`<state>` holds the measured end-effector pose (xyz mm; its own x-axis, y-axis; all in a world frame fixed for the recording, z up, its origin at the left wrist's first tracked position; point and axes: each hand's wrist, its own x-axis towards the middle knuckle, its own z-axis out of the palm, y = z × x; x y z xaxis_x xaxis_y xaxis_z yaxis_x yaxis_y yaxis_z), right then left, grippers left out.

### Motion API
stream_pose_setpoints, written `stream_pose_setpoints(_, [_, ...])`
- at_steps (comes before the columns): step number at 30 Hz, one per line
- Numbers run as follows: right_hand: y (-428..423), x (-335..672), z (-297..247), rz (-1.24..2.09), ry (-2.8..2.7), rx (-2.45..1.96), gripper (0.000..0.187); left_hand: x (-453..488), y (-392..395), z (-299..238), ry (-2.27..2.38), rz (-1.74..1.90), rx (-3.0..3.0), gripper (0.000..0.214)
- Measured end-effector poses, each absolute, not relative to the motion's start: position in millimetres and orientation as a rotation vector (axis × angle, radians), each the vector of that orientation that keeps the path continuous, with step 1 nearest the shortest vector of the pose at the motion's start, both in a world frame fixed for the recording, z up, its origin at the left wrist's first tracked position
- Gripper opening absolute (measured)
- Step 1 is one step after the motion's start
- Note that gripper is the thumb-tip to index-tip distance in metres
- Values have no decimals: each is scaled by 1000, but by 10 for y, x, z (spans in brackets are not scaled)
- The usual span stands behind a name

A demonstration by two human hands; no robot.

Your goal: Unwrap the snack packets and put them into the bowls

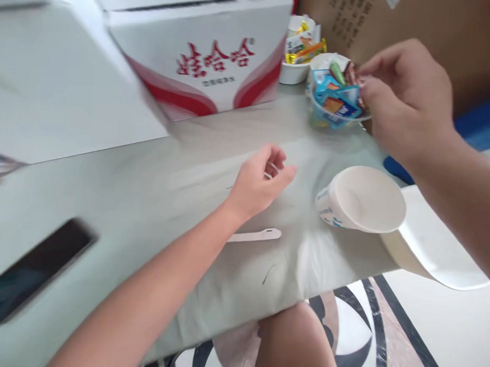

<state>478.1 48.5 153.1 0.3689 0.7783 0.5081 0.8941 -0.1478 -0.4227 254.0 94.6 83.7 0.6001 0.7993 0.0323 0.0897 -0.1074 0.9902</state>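
My left hand (261, 181) hovers over the middle of the pale table (147, 201), fingers curled in and pinched on a small white thing I cannot make out. A flat white plastic spoon (255, 236) lies just below it. My right hand (407, 98) is raised at the far right with fingertips pinched at the rim of a cup full of wrapped sweets (333, 98); whether it grips a wrapper is unclear. An empty white paper cup (362, 199) lies tipped on its side between both hands.
A white carton with red print (210, 57) stands at the back. Behind the sweets cup is another white cup with wrappers (299, 48). A dark phone (34, 269) lies at front left. A white dish (432, 251) overhangs the table's right edge. My knee (298, 343) shows below.
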Motion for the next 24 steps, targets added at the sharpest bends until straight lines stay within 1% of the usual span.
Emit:
stream_pose_setpoints(2, [289,4489,1530,-139,-1545,-1870,17,1895,731,981,834,733,1609,21])
stream_pose_setpoints(6, [111,3727,1570,207,-1742,-1774,17,798,405,1149,1066,845,1576,21])
stream_pose_setpoints(8, [117,3283,1603,381,-1825,-1696,16,359,314,1153,1169,933,1471,21])
stream_pose_setpoints(10, [173,2834,1614,508,-1905,-1591,15,-11,265,1127,1243,1042,1325,26])
stream_pose_setpoints(13, [328,2197,1566,615,-2035,-1467,16,-452,273,1086,1275,1245,1096,29])
stream_pose_setpoints(17, [641,1429,1434,682,-2203,-1317,15,-958,544,1125,1248,1443,825,24])
stream_pose_setpoints(22, [1272,432,1305,688,-2263,-1179,10,-1583,1305,1194,1225,1566,705,17])
stream_pose_setpoints(24, [1633,-20,1283,653,-2247,-1204,11,-1743,1646,1175,1204,1644,638,22])
